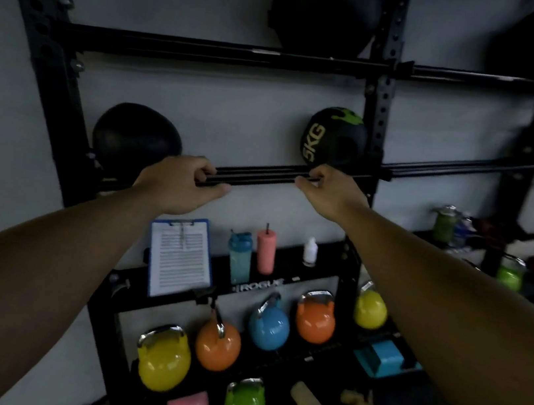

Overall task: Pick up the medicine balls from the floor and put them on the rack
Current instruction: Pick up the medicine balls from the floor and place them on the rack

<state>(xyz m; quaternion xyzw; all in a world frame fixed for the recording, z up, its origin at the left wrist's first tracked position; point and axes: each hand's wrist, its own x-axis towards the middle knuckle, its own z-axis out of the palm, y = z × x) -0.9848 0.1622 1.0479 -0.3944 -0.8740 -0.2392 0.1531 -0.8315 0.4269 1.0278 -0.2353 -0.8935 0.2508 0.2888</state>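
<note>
A black wall rack (381, 91) has rails at several heights. On the middle rails (262, 175) rest a plain black medicine ball (136, 139) at the left and a black ball marked 5KG in green (332, 139) at the right. Two larger black balls (325, 10) sit on the top rails. My left hand (181, 184) grips the middle rails, fingers curled over them and thumb below. My right hand (328, 190) pinches the same rails just under the 5KG ball. Neither hand holds a ball.
Below the rails a shelf carries a blue clipboard (181, 257), a teal shaker (239, 255), a pink tumbler (265, 250) and a small white bottle (310, 252). Coloured kettlebells (164, 358) stand on the lower shelves. More gear fills the rack bay at right.
</note>
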